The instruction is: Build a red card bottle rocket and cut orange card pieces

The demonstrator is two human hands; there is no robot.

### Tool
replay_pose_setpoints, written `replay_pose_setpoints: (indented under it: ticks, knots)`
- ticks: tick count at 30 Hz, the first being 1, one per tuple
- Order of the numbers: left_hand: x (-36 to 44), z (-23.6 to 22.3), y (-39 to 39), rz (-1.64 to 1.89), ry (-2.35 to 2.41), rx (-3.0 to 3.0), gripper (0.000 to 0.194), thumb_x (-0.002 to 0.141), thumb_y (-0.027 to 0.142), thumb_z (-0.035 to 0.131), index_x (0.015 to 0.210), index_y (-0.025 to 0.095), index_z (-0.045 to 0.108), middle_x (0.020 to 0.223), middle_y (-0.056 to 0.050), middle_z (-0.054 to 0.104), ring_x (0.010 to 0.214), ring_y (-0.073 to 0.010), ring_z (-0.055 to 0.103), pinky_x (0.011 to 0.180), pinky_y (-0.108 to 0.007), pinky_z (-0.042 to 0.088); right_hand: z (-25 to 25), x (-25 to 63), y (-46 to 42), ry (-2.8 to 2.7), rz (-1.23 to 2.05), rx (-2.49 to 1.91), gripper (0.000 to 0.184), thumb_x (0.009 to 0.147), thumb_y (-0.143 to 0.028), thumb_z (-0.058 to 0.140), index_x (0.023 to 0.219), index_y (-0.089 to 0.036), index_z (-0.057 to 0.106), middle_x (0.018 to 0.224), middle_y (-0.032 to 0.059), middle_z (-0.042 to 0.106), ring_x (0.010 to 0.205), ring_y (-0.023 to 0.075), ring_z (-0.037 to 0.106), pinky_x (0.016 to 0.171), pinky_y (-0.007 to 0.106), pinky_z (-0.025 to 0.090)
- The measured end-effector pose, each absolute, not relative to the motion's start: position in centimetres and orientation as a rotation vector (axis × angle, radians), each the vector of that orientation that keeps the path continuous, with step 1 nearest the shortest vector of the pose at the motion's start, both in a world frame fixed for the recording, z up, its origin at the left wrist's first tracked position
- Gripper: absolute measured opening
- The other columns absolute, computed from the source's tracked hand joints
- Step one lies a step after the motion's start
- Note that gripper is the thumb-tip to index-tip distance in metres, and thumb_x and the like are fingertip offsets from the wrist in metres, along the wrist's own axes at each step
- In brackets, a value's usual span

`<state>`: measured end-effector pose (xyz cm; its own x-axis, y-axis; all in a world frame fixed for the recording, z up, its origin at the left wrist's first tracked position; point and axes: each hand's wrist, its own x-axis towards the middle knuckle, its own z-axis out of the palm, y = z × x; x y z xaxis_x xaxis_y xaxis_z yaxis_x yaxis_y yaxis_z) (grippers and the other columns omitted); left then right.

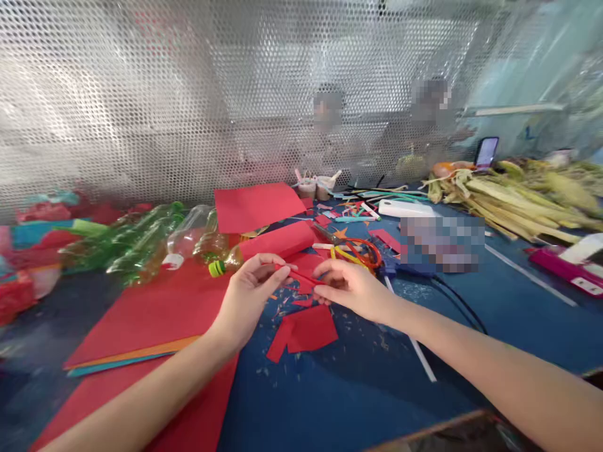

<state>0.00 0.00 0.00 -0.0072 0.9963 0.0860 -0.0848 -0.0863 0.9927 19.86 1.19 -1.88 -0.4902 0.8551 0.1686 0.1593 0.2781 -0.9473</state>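
Observation:
A narrow red strip [304, 277], folded or rolled paper or foam, spans the gap between my two hands above the table. My left hand [252, 292] pinches its left end between thumb and fingers. At the other end, my right hand [351, 287] grips it with the fingertips. Below lie cut red pieces [313, 329] and small scraps. Just behind my left hand, a plastic bottle wrapped in a red sheet [277, 242] lies on its side, its yellow-green cap [217, 269] pointing left.
Red sheets [160, 314] with orange and blue ones beneath cover the left side. Green plastic bottles [151, 245] lie behind them. Right of centre are coloured cords [360, 252], a white stick [424, 361] and dry husks [509, 201]. A phone [487, 153] stands at the back.

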Motion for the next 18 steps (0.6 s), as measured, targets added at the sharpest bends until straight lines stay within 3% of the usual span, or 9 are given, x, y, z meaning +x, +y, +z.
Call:
replay_pose_setpoints:
  ticks: [8,18]
  knots:
    - [0.09,-0.02,-0.28,1.256,1.115,1.23,0.019,0.065,0.027,0.077,0.079,0.019,0.066,0.082,0.0,0.071,0.079,-0.0141,0.064,0.076,-0.024,0.051,-1.16,20.0,1.17,-1.826,0.947,-0.887,0.003,0.084,-0.022,0.057,0.085,-0.02,0.056,0.077,0.0008,0.063,0.069,0.0136,0.062,0.065,0.027,0.051]
    - [0.2,-0.02,-0.65,1.088,1.21,1.317,0.015,0.068,0.032,0.075,0.078,0.021,0.071,0.078,0.001,0.07,0.075,-0.0128,0.063,0.072,-0.021,0.048,-1.3,20.01,1.38,-1.829,0.984,-0.884,0.006,0.082,-0.023,0.059,0.086,-0.02,0.06,0.08,0.0017,0.063,0.071,0.0137,0.061,0.067,0.027,0.05]
